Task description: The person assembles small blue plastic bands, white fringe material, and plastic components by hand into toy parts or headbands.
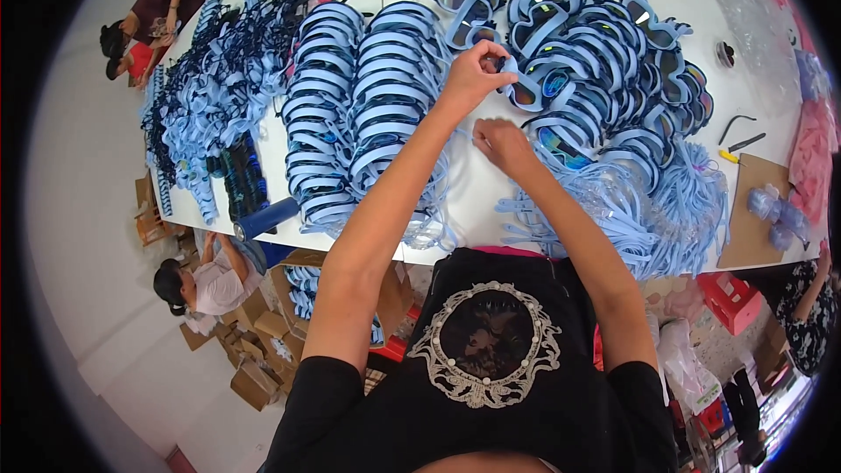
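My left hand [474, 79] reaches over the white table, its thumb and fingers pinching the edge of light blue goggles [526, 92] with a dark lens. Lower and to the right, my right hand [503, 142] is curled closed just above the table; whatever its fingers hold, if anything, is hidden. Beside it on the right lies a heap of goggles [604, 61] with light blue frames and mirrored lenses. Left of my hands, two long rows of stacked goggles [399, 79] run toward the table's near edge. Light blue straps [613, 219] in clear plastic lie right of my right forearm.
At the far left is a tangled pile of blue straps and cords [219, 96]. A dark blue cylinder [267, 219] lies at the near edge. A yellow-handled tool [729, 156] and brown cardboard [755, 210] are on the right. Other people sit around the table; cartons [254, 381] stand below.
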The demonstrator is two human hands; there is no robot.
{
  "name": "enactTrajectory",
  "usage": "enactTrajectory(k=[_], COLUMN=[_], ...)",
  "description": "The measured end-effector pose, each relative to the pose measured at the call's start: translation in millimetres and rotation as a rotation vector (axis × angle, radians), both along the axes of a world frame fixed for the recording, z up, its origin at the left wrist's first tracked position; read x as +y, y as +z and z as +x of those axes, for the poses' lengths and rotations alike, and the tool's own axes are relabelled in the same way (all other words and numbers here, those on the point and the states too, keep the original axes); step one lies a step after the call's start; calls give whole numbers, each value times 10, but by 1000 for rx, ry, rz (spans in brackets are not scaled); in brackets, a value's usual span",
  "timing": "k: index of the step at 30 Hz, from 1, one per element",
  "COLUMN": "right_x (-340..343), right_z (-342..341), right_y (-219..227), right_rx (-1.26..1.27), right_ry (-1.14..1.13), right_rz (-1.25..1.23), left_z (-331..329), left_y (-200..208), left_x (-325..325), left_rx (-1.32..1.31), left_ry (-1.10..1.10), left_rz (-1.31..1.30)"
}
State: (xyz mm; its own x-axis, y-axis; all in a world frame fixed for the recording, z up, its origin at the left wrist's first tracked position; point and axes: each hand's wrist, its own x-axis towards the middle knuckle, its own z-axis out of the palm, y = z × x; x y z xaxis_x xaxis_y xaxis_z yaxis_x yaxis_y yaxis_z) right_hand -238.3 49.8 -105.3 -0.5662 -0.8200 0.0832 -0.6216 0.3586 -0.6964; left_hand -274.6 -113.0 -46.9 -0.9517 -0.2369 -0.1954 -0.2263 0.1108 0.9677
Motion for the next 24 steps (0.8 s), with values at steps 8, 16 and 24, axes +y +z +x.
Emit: enactTrajectory(k=[8,16,24], right_x=[1249,1725,1988], right_z=[111,36,261], right_y=[530,1028,1625], right_rx=[-994,-900,-757], right_ry=[-604,-676,-664], right_rz=[-567,-518,-471], left_z=[-168,-145,604], left_y=[380,420,911], left_x=[263,696,1089], left_rx=[-108,271,345], left_ry=[-268,-660,-549], left_rz=[54,-595,-476])
